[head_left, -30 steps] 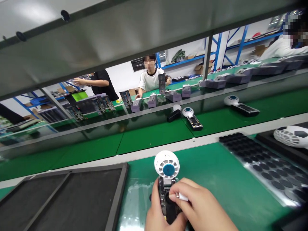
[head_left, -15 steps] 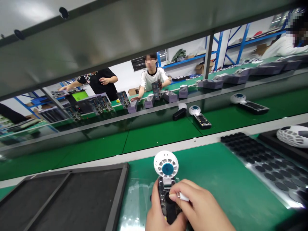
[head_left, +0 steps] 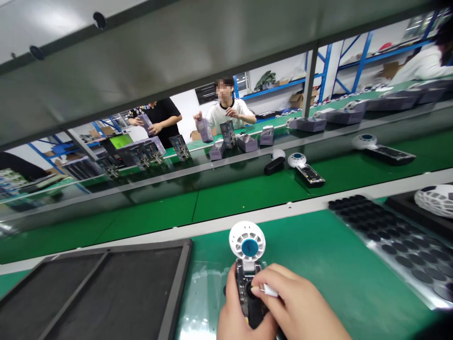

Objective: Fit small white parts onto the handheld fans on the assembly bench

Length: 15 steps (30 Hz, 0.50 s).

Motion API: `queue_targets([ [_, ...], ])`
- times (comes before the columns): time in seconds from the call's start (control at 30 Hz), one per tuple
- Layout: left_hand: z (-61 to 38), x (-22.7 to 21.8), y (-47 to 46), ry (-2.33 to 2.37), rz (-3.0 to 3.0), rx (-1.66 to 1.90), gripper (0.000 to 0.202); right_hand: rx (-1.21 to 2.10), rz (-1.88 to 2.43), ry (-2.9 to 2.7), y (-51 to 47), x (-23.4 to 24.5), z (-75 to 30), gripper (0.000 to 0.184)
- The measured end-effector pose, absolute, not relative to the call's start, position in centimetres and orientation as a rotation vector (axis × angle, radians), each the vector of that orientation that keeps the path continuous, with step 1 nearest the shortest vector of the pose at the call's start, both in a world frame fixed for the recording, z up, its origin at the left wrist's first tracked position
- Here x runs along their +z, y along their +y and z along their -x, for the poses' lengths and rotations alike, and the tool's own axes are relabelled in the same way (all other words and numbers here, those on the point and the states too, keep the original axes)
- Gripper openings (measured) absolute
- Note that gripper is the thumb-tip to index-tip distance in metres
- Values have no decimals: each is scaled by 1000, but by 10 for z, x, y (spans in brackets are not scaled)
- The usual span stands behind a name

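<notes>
your left hand (head_left: 233,315) grips the fan (head_left: 247,242), your right hand (head_left: 295,308) pinches a white tab (head_left: 271,292), and a slack pinch could drop it.

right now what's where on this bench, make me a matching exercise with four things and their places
Things:
1 handheld fan
2 black tray
3 sheet of black round pads
4 white fan grille

Places:
a far right edge
b gripped by the left hand, the right hand pinching a small white piece against it
c left of the hands
d right of the hands, on the green mat

Pairs: 1-b, 2-c, 3-d, 4-a
</notes>
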<state>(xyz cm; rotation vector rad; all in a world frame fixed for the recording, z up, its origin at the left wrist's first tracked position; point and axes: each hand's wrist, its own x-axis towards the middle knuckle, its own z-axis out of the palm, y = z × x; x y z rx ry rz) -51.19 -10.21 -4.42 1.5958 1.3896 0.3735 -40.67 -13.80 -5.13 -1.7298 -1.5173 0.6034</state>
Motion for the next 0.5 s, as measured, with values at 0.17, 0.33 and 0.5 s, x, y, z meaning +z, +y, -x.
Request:
queue_targets([
  [0.17,513,-46,-101,1396,-1594,384,74,536,1692,-1543,-140,-59,406,24],
  [0.33,514,-47,-102,1360,-1592,410,70,507,1604,-1564,-139,-61,407,19],
  [0.5,514,-48,-102,1390,-1611,396,69,488,1590,-1602,-139,-61,407,23],
])
